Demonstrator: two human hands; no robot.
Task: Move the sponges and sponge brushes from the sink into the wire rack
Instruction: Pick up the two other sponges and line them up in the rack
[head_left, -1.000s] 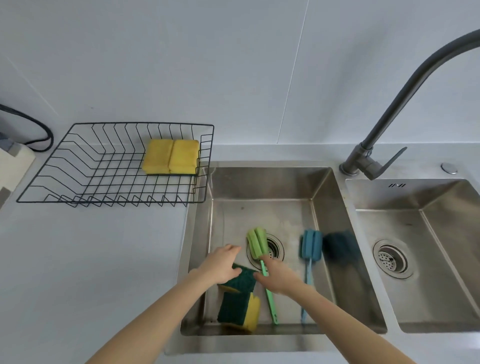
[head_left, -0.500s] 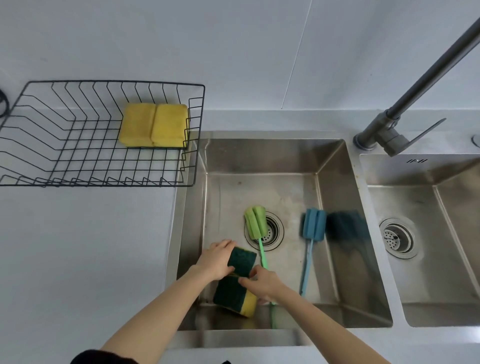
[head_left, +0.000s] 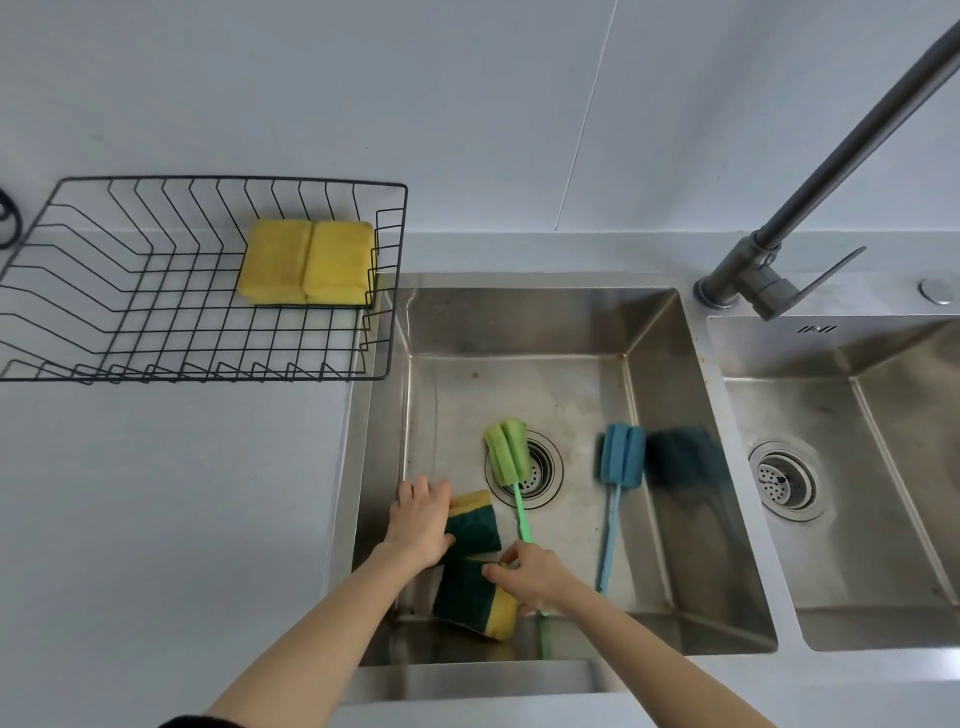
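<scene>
Two hands grip sponges at the sink's (head_left: 654, 332) seven o'clock corner: left hand (head_left: 420, 522) pinching the upper sponge (head_left: 475, 525), right hand (head_left: 530, 574) pinching the lower sponge (head_left: 467, 600).

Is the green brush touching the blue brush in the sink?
Apart. The head view shows the green brush lying over the drain and the blue brush further right, with bare sink floor between them along their whole lengths.
</scene>
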